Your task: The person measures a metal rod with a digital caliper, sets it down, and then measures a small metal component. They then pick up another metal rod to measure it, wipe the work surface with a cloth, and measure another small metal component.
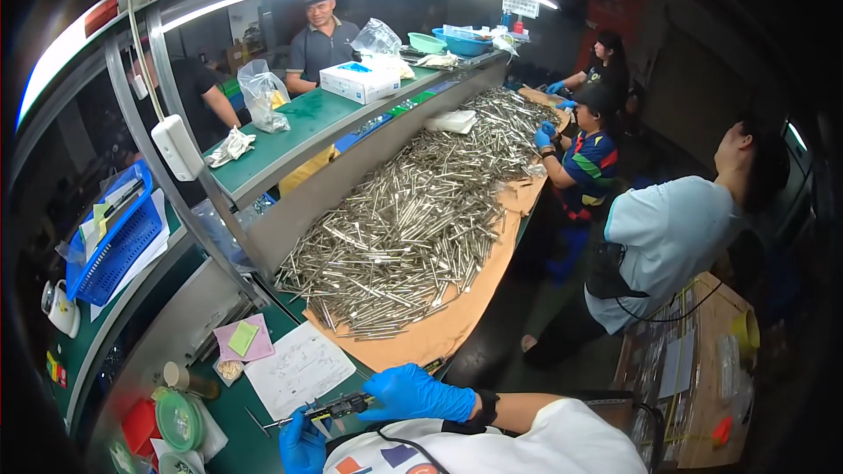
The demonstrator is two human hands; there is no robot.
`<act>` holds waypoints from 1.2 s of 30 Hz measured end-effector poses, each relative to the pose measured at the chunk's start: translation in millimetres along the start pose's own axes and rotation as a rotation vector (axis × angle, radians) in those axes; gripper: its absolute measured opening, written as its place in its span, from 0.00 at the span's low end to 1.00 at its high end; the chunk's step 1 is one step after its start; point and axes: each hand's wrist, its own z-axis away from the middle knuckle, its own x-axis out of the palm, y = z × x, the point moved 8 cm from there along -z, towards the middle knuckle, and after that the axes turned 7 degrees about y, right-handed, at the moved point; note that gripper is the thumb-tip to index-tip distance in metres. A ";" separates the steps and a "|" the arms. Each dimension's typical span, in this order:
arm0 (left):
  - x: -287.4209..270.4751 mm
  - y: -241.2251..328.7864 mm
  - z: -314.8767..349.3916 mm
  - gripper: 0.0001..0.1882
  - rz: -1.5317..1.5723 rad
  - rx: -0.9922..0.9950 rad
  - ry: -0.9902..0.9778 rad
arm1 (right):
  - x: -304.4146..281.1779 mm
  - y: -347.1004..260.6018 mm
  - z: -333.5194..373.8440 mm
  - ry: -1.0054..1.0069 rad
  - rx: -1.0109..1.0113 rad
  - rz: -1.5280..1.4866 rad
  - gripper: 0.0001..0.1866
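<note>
Both my hands wear blue gloves at the bottom of the view. My right hand (420, 393) is closed around the body of a digital caliper (344, 406), which lies across in front of me with its jaws toward my left hand. The fingers of my left hand (303, 444) are closed at the jaw end on a thin metal rod (279, 422), whose end sticks out to the left. How the rod sits in the jaws is too small to tell. Just beyond my hands, a large pile of thin metal rods (395, 219) covers brown cardboard (413, 349) on the bench.
A paper with drawings (299, 370) and sticky notes (244, 340) lie left of the pile. Green round containers (178, 420) stand lower left, a blue basket (114, 241) above them. A raised shelf (307, 127) runs behind. Several people stand around; one in blue gloves (544, 135) works at the far end.
</note>
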 end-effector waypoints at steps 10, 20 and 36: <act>-6.2 -6.8 -3.7 0.12 -0.024 -0.042 0.046 | 12.1 4.6 4.4 -0.040 0.027 -0.009 0.26; -13.2 -5.6 -4.0 0.12 -0.011 -0.064 0.094 | 17.3 2.8 -1.6 -0.116 0.055 -0.078 0.24; -14.5 -7.3 0.5 0.14 0.008 -0.095 0.126 | 25.3 2.3 -1.5 -0.099 0.007 -0.034 0.25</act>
